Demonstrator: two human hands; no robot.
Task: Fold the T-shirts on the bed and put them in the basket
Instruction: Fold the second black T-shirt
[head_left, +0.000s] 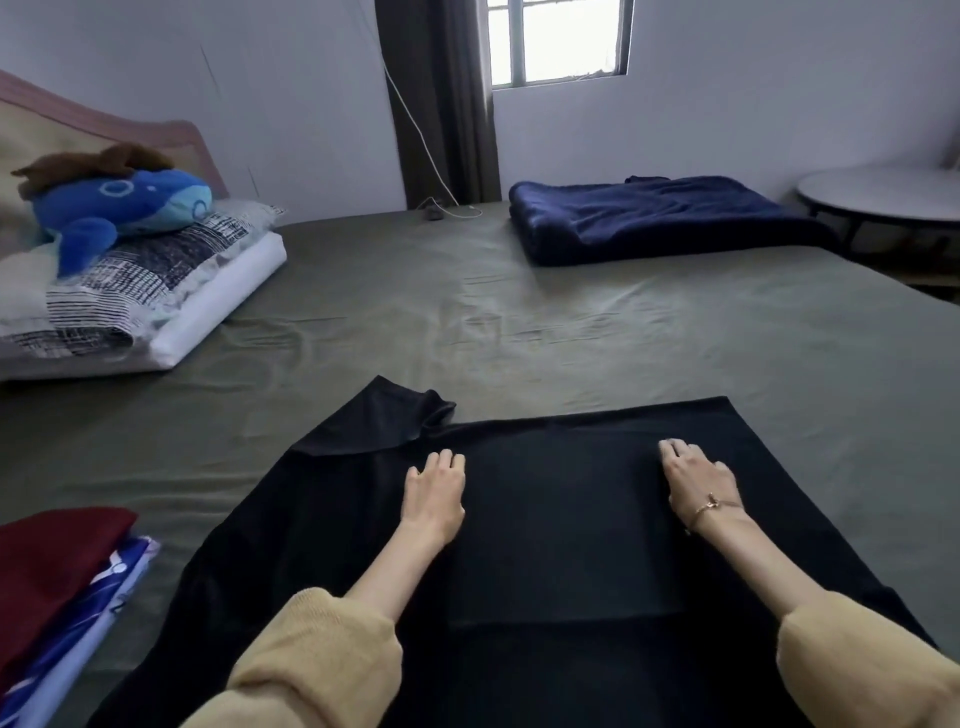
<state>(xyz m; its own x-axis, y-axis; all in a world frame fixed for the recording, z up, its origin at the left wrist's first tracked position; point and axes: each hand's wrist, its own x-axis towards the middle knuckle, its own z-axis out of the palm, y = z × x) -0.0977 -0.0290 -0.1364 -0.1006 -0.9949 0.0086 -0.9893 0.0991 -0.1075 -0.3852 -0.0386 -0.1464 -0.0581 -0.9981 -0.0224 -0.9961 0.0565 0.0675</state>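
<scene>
Both hands lie flat on the black T-shirt (561, 519), fingers straight and pressing, gripping nothing: the left hand (435, 493) toward its sleeve side, the right hand (698, 478) opposite. The shirt is spread on the bed (519, 322), one sleeve (384, 415) folded across. Left of the shirt lies a dark red cloth (47, 561) on blue fabric. Beyond the shirt: pillows (156, 301), a blue plush toy (119, 202), a folded navy blanket (654, 218).

A matt black cloth T-shirt (561, 519) was seen on a wrinkled olive sheet (519, 322); a fuzzy blue blanket (660, 218) and a plush toy (119, 202) were noted.
</scene>
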